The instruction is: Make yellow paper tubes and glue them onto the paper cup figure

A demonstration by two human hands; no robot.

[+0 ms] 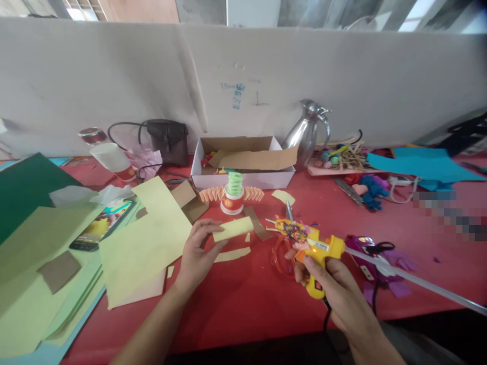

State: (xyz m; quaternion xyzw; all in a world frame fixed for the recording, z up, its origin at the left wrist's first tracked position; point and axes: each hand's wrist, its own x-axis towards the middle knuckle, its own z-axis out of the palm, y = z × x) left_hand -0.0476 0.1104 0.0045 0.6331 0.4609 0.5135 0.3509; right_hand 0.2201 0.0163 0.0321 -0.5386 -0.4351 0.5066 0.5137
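Note:
Between the thumb and fingers of my left hand (200, 248) is a rolled tube of pale yellow paper (233, 229), lying nearly level above the table. My right hand (335, 286) is wrapped round a yellow hot glue gun (319, 248), its metal nozzle pointing left toward the paper tube but apart from it. A long clear glue stick (414, 279) juts from the back of the gun. Just behind the tube stands a red and white paper cup (232, 204) with a folded green paper spring (235, 183) on top and folded orange paper strips (253, 193) at both sides.
Yellow paper sheets (144, 253) and a phone (102, 223) lie at left. A white box (243, 180), a steel jug (308, 132) and a dark bag (167, 142) line the wall. Orange-handled scissors (281, 258) and paper scraps (233, 254) lie near my hands. A purple object (367, 258) sits at right.

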